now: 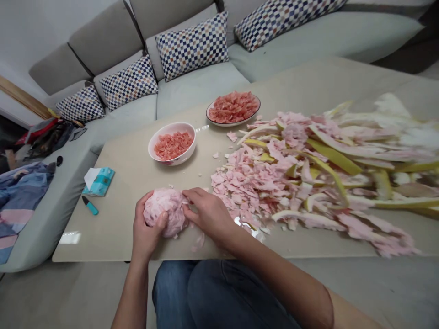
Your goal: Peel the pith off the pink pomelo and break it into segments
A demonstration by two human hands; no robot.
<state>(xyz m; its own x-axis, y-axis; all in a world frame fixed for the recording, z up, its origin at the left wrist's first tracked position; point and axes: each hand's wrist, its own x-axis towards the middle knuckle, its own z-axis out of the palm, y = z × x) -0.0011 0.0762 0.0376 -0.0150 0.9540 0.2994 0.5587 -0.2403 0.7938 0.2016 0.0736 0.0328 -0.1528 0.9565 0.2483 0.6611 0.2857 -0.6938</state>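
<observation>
My left hand [148, 228] cups the near-round peeled pomelo [168, 212] from its left side, over the table [120, 228]; my right fingers [196, 201] curl narrowly against its upper right, thumb and fingertips pinching close at its surface.

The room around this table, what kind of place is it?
Most likely a living room in a home: a long grey sofa with checkered cushions runs behind the low table, and a tissue pack lies on the tabletop beside the food.
</observation>
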